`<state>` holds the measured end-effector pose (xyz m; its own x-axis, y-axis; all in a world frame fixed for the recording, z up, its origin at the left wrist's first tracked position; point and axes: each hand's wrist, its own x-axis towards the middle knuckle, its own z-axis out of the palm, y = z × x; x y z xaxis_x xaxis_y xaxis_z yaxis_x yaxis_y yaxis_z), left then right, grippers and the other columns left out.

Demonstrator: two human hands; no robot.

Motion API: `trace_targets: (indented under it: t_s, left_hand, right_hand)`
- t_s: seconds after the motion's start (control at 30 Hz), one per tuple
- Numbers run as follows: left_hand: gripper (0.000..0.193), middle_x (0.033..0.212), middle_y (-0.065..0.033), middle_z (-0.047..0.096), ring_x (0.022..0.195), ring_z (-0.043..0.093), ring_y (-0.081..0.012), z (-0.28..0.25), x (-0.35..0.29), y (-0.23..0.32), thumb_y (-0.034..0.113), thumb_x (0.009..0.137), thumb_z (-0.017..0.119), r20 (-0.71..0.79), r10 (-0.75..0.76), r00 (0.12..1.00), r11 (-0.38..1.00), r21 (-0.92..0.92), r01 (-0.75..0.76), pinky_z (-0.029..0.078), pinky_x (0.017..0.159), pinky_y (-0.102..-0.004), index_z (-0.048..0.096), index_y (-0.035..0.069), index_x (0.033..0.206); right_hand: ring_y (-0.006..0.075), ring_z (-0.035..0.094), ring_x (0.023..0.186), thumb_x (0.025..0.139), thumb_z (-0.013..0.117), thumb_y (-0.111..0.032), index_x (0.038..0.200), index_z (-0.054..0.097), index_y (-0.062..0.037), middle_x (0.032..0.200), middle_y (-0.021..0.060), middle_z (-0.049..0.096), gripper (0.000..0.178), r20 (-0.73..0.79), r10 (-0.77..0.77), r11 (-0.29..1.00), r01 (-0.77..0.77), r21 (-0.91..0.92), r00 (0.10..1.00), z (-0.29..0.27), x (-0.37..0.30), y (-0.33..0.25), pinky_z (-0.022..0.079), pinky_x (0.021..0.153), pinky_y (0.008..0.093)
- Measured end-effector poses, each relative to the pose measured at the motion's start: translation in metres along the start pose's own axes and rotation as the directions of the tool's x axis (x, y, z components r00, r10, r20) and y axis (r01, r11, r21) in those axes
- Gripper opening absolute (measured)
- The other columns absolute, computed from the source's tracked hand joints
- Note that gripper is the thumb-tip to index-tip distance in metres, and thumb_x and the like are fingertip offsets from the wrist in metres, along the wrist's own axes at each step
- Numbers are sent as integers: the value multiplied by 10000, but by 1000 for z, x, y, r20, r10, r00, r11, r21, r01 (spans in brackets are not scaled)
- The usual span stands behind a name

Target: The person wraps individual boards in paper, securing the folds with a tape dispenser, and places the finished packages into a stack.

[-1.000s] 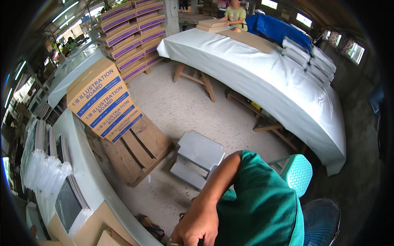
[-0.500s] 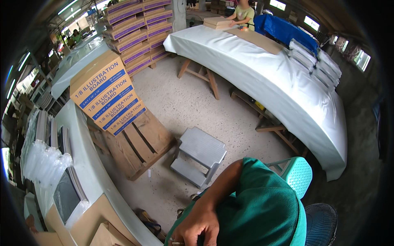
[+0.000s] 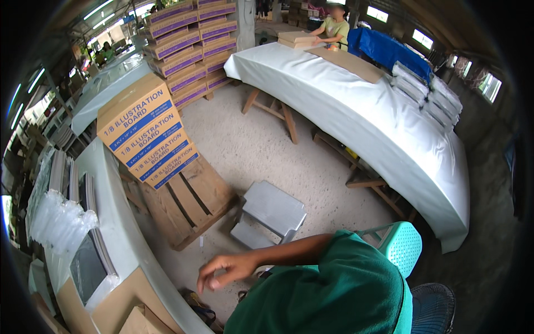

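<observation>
My right hand (image 3: pixel 225 273) reaches leftward over the floor, its arm coming out of a green sleeve (image 3: pixel 350 267). Its fingers are loosely bent and apart, and I see nothing in them. Nearest to it are a grey step stool (image 3: pixel 272 209), just beyond the forearm, and the white-covered table (image 3: pixel 125 217) on the left. Brown cardboard (image 3: pixel 119 298) lies at that table's near end, with a smaller folded cardboard piece (image 3: pixel 146 322) on it. Beside the cardboard stands a plastic-wrapped stack of dark flat boards (image 3: pixel 89 270). My left hand is out of the picture.
Stacked cartons (image 3: pixel 142 125) sit on a wooden pallet (image 3: pixel 194 197). A long white-covered table (image 3: pixel 356 94) curves along the right, where a person (image 3: pixel 334 28) handles cardboard boxes (image 3: pixel 296 39). A turquoise plastic stool (image 3: pixel 405 247) and a fan (image 3: pixel 433 306) are close at my right.
My right hand has swung up and left from the lower edge, and its fingers have spread. The forearm now lies nearly level across the picture. The view has shifted slightly.
</observation>
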<state>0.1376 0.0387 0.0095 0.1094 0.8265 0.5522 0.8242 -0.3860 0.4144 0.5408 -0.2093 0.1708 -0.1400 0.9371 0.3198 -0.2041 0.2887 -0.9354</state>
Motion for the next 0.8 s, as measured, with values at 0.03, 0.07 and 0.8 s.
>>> trace_targets:
  t_s: [0.03, 0.07, 0.8]
  left_hand:
    - [396, 751, -148, 599, 809, 592, -299, -5, 0, 2, 371, 831, 612, 9, -24, 1000, 1000, -14, 24, 485, 723, -409, 553, 36, 629]
    - [398, 757, -148, 599, 809, 592, -297, -4, 3, 8, 379, 835, 602, 20, 0, 1000, 1000, -3, 0, 485, 728, -410, 556, 37, 637]
    - [350, 790, -163, 501, 761, 488, -330, 13, -2, -45, 261, 848, 582, -27, -27, 999, 999, -32, 26, 403, 712, -420, 509, -42, 687]
  right_hand:
    - [237, 554, 886, 899, 527, -258, 1070, 566, -7, 982, 110, 595, 306, -78, 74, 991, -82, -104, 994, -10, -4, 18, 425, 810, 345]
    - [234, 560, 894, 898, 526, -247, 1070, 569, -12, 990, 114, 598, 295, -174, 139, 963, -174, -206, 975, -20, -11, 35, 426, 814, 333]
    - [336, 567, 970, 773, 521, -415, 981, 652, -88, 1014, 179, 615, 409, -481, 726, 216, -827, -519, 492, -76, -259, 306, 437, 835, 413]
